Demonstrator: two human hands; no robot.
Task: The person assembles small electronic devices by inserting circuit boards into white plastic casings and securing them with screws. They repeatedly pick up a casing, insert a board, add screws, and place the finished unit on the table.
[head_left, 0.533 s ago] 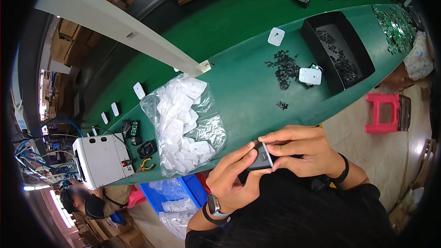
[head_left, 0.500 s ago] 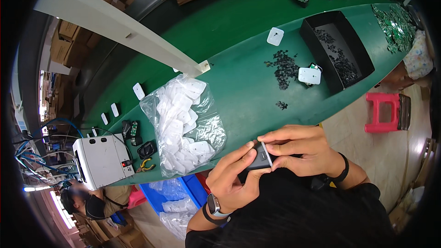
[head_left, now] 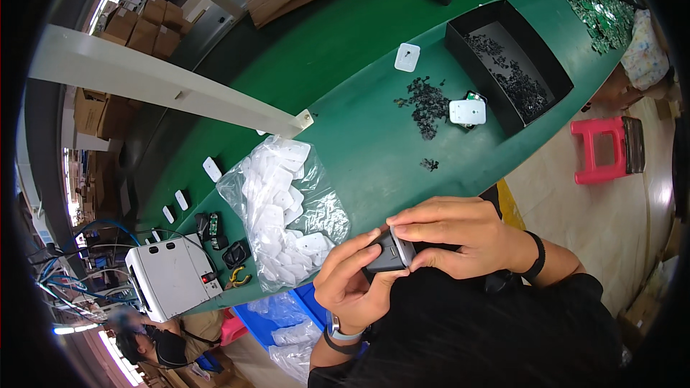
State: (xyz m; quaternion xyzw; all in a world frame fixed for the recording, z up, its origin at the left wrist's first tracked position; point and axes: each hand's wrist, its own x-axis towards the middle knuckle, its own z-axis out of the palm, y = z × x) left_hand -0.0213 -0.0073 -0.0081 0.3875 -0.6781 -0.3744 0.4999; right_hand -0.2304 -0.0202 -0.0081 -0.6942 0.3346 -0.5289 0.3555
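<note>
Between my two hands, at the near edge of the green work surface, is a small black plastic case [head_left: 388, 256] with a white cover [head_left: 404, 248] along its right side. My left hand [head_left: 353, 273] wraps the black body, thumb below and fingers above. Pressed against the white cover side are the fingers and thumb of my right hand [head_left: 460, 237]. Its inside is hidden from view. Left of my hands lies a clear plastic bag [head_left: 327, 201] full of white covers [head_left: 277, 215]. Beyond them, small black parts [head_left: 425, 104] lie in a pile beside a white-covered unit [head_left: 467, 112].
A black box [head_left: 514, 118] holds more black parts. Green circuit boards [head_left: 596, 11] are heaped at the far right. A white machine [head_left: 172, 276], yellow-handled pliers [head_left: 238, 277] and a post [head_left: 165, 86] stand left. Below are a blue bin [head_left: 305, 305] and a red stool [head_left: 600, 149].
My view has turned a little, so the bench shifts in the picture. Both hands keep their hold on the case, which is tilted slightly more toward me, showing more of its side.
</note>
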